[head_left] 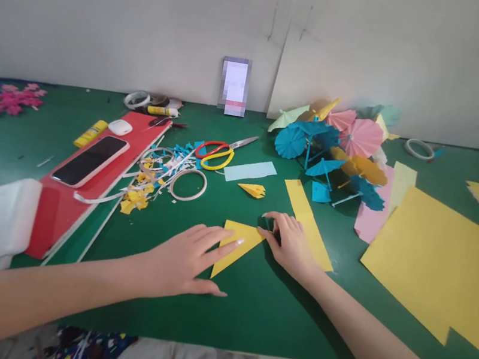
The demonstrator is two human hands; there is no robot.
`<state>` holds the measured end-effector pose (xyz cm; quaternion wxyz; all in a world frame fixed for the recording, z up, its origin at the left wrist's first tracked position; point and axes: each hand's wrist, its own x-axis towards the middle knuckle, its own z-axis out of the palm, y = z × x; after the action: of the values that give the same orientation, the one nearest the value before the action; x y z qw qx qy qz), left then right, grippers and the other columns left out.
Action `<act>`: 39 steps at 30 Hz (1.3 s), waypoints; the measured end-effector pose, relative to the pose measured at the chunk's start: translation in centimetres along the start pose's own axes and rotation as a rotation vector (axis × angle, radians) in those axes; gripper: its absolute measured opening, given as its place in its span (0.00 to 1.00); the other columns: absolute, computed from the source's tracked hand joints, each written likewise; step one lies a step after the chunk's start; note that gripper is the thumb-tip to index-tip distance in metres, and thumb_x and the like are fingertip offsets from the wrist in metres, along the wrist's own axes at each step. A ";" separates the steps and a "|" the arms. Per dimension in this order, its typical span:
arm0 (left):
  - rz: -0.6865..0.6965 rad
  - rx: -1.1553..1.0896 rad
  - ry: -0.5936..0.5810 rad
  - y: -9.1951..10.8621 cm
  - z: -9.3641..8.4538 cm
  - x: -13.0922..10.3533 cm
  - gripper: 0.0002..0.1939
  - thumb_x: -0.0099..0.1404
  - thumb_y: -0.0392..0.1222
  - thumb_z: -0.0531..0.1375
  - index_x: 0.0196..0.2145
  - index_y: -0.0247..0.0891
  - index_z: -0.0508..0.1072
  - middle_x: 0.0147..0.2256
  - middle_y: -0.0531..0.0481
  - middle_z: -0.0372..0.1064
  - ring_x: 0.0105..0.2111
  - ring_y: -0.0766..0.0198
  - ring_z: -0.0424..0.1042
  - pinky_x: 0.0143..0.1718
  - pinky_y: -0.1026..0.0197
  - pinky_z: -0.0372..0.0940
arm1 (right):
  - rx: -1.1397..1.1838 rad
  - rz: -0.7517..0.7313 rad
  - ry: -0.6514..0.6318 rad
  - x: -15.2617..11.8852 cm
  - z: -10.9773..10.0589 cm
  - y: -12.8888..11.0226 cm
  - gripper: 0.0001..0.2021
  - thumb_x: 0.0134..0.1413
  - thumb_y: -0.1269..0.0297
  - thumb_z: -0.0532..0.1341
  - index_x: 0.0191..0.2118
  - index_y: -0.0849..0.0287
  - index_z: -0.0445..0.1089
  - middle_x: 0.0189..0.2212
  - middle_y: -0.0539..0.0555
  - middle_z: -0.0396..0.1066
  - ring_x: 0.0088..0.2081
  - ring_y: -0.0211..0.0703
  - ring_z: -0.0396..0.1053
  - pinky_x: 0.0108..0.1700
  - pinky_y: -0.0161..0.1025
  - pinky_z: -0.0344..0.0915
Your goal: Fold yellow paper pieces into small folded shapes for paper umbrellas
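Note:
A yellow paper triangle [236, 244], seemingly folded, lies flat on the green table in front of me. My left hand [190, 260] rests over its left part, fingers stretched and spread, fingertips on the paper. At the triangle's right corner, the thumb of my right hand [291, 242] touches the tip, while its index finger curves above with a gap between them. Just beyond my hands is a small folded yellow paper piece [252, 190]. A yellow paper strip [307, 224] runs behind my right hand, partly hidden by it.
Scissors [220, 155], a tape roll [188, 185] and paper scraps [137, 196] lie at left-centre. Farther left, a phone [90, 162] sits on a red board [51, 204]. Paper umbrellas [331, 142] crowd the back right. Large yellow sheets [436, 259] cover the right side.

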<state>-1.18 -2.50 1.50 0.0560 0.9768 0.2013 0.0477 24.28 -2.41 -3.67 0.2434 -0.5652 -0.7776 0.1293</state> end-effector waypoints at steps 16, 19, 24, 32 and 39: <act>-0.224 -0.331 0.090 -2.1 -1.6 3.8 0.17 0.67 0.34 0.48 0.49 0.37 0.70 0.43 0.46 0.76 0.38 0.60 0.76 0.38 0.62 0.70 | 0.425 -0.176 0.001 0.4 -2.0 -1.7 0.11 0.63 0.63 0.54 0.42 0.57 0.73 0.37 0.56 0.77 0.39 0.48 0.73 0.48 0.48 0.66; -0.483 -0.667 0.171 -3.5 -6.0 6.0 0.12 0.64 0.45 0.57 0.40 0.39 0.75 0.35 0.49 0.77 0.34 0.59 0.76 0.33 0.62 0.70 | 0.668 0.120 -0.063 1.6 -4.3 -3.2 0.13 0.62 0.60 0.54 0.35 0.59 0.74 0.26 0.54 0.76 0.30 0.46 0.74 0.34 0.41 0.70; -0.610 -1.108 0.515 -4.4 -9.6 7.9 0.30 0.61 0.49 0.60 0.58 0.40 0.59 0.32 0.48 0.75 0.33 0.61 0.74 0.26 0.67 0.68 | 1.057 0.153 -0.004 4.7 -8.7 -5.9 0.11 0.60 0.58 0.57 0.31 0.59 0.68 0.21 0.50 0.74 0.24 0.42 0.74 0.32 0.38 0.71; -0.486 -1.222 0.417 -2.2 -11.2 7.5 0.10 0.64 0.47 0.57 0.34 0.36 0.71 0.25 0.52 0.71 0.24 0.65 0.74 0.19 0.69 0.66 | 0.750 0.142 -0.121 6.3 -12.5 -7.6 0.13 0.58 0.53 0.58 0.38 0.59 0.70 0.21 0.50 0.73 0.24 0.42 0.73 0.28 0.35 0.69; -0.396 -1.264 0.343 -1.9 -11.5 6.4 0.06 0.65 0.43 0.57 0.38 0.39 0.69 0.30 0.53 0.74 0.30 0.65 0.76 0.23 0.72 0.67 | 0.681 0.195 -0.073 6.0 -12.7 -8.3 0.15 0.58 0.51 0.58 0.33 0.58 0.71 0.17 0.49 0.68 0.19 0.39 0.67 0.21 0.33 0.63</act>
<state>2.58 2.83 13.13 0.5905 0.6797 0.3159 0.2992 22.69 -0.47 12.47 0.3762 -0.5181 -0.6406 0.4239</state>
